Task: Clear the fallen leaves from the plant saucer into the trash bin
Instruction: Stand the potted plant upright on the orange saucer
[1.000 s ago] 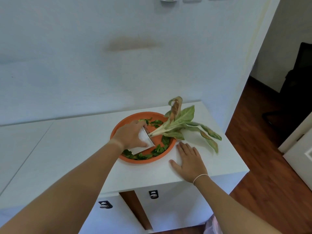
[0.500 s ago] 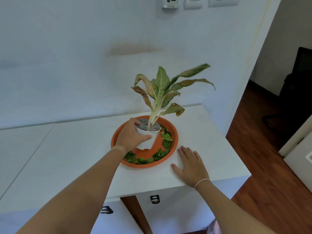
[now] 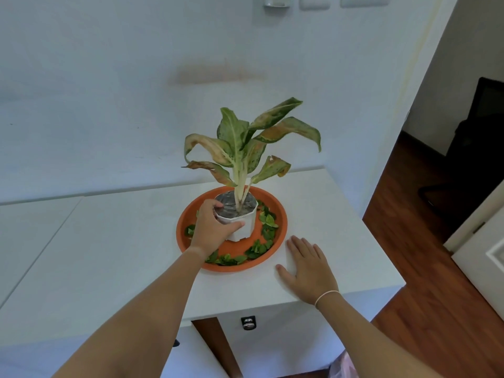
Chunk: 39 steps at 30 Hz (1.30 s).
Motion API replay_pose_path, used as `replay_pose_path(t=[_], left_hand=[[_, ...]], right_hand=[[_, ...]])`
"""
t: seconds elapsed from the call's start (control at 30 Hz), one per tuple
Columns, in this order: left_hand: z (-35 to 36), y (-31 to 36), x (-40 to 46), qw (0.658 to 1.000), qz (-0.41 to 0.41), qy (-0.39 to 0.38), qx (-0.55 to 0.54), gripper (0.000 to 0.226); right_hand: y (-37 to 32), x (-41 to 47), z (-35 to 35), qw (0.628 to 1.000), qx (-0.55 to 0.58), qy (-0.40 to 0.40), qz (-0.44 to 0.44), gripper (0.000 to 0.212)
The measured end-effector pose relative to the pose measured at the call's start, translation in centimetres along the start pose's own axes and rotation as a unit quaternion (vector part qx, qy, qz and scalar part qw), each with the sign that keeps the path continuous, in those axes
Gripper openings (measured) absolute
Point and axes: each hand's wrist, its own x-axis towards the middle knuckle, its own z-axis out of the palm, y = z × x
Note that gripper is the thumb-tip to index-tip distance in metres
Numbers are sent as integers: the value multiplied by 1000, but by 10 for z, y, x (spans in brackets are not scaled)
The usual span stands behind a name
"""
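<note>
An orange round saucer (image 3: 281,214) sits on the white cabinet top (image 3: 109,255). A white plant pot (image 3: 246,226) stands upright in its middle, carrying a plant with green and browning leaves (image 3: 245,140). Several small green fallen leaves (image 3: 268,227) lie around the pot along the saucer's right and front rim. My left hand (image 3: 211,227) is wrapped around the pot's left side. My right hand (image 3: 308,264) lies flat, fingers spread, on the cabinet top just right of the saucer. No trash bin is in view.
A white wall rises right behind the cabinet, with switches (image 3: 313,1) at the top. The cabinet's right edge drops to a wooden floor (image 3: 436,268). A dark chair (image 3: 480,148) stands in the doorway; a white door (image 3: 488,257) is at far right.
One second ago the pot lay tipped to the right in the saucer; my left hand has turned it upright. My right hand has stayed flat on the cabinet.
</note>
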Motion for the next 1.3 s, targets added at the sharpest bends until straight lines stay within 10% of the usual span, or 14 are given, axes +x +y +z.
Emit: replay_pose_path(t=[1.3], left_hand=[[-12,-16,-6,999,5,-31,-33,62]], right_hand=[[0,0,1,1000,-13,-3,3,88]])
